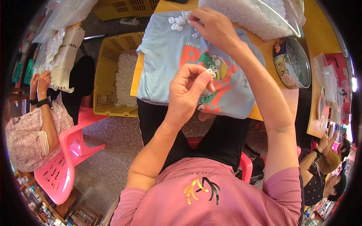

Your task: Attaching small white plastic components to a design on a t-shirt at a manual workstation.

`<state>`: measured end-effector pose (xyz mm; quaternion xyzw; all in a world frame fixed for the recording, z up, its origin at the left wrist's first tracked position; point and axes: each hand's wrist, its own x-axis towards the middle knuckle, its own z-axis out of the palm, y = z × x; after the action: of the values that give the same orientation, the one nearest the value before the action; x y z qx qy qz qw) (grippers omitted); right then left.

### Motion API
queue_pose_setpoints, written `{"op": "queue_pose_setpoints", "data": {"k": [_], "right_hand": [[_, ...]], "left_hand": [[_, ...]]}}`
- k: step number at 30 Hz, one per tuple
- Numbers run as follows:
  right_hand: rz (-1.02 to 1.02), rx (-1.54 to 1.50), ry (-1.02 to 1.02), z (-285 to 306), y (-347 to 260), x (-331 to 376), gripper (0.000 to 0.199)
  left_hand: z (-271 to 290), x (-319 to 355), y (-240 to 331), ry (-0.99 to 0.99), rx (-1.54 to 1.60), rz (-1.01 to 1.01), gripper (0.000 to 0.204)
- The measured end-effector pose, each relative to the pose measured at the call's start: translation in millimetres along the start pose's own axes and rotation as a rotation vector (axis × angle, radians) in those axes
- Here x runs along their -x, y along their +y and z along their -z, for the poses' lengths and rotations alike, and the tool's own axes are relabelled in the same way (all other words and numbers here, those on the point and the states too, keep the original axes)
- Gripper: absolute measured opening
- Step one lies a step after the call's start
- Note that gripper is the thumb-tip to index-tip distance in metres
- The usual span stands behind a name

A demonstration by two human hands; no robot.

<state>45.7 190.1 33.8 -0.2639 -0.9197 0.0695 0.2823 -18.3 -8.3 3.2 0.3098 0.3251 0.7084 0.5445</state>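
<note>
White plastic pieces lay in a loose cluster on the light-blue cloth, at its far edge. Head view: right hand reached there, fingertips narrowed onto them. Left hand pinched one small white piece over the cloth; its axis unclear.

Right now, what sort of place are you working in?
Probably a small workshop for hand assembly or sorting. White plastic rings lie on a cloth-covered table, a yellow crate beside it holds many more, and other people sit nearby on a pink chair.
</note>
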Motion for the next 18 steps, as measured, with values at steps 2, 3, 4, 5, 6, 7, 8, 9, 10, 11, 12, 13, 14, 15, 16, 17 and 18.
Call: {"op": "queue_pose_setpoints", "data": {"k": [2, 3, 4, 5, 6, 7, 8, 9, 10, 11, 12, 13, 14, 15, 16, 17, 18], "right_hand": [[0.014, -0.021, 0.027, 10, -2, 6, 0.019], [-0.135, -0.190, 0.032, 16, -6, 15, 0.021], [-0.283, -0.358, 0.039, 25, -14, 22, 0.023], [-0.494, -0.529, -0.100, 39, -20, 28, 0.027], [-0.500, -0.527, -0.099, 46, -25, 40, 0.027], [-0.579, -0.810, -0.085, 54, -29, 54, 0.027], [-0.653, -1.097, -0.070, 61, -34, 66, 0.028], [-0.719, -1.217, -0.083, 69, -40, 75, 0.028], [-0.728, -1.215, -0.074, 71, -43, 85, 0.028], [-0.748, -1.355, -0.061, 70, -44, 97, 0.027], [-0.764, -1.496, -0.047, 69, -45, 107, 0.026], [-0.783, -1.548, -0.032, 69, -47, 113, 0.025], [-0.789, -1.549, -0.021, 70, -50, 119, 0.025], [-0.798, -1.570, -0.016, 71, -54, 125, 0.025], [-0.805, -1.596, -0.014, 71, -57, 129, 0.025], [-0.832, -1.602, 0.016, 71, -60, 132, 0.025], [-0.834, -1.607, 0.021, 70, -62, 134, 0.025]], "left_hand": [[2, -1, 0, 0.004, 0.031, 0.000, 0.008], [0, -1, 2, 0.014, 0.054, 0.009, 0.008], [-1, -2, 3, 0.010, 0.056, 0.013, 0.008], [-1, -1, 3, 0.017, 0.032, 0.015, 0.008], [-1, -1, 4, 0.024, 0.007, 0.017, 0.008], [-4, -1, 4, 0.030, 0.013, 0.022, 0.008], [-4, -1, 3, 0.023, 0.016, 0.028, 0.008], [-3, -1, 2, 0.024, 0.013, 0.018, 0.008], [-3, -1, 2, 0.024, 0.009, 0.011, 0.007], [-6, -1, 4, 0.049, 0.024, 0.014, 0.008], [-8, -1, 4, 0.042, 0.024, 0.023, 0.008], [-8, -1, 4, 0.039, 0.010, 0.006, 0.008], [-8, -1, 4, 0.037, -0.004, -0.012, 0.009], [-9, -1, 4, 0.039, -0.006, -0.005, 0.009], [-8, -1, 3, 0.036, -0.011, 0.001, 0.009], [-7, -1, 2, 0.021, -0.031, -0.007, 0.009], [-7, -1, 2, 0.006, -0.052, -0.016, 0.009]]}}
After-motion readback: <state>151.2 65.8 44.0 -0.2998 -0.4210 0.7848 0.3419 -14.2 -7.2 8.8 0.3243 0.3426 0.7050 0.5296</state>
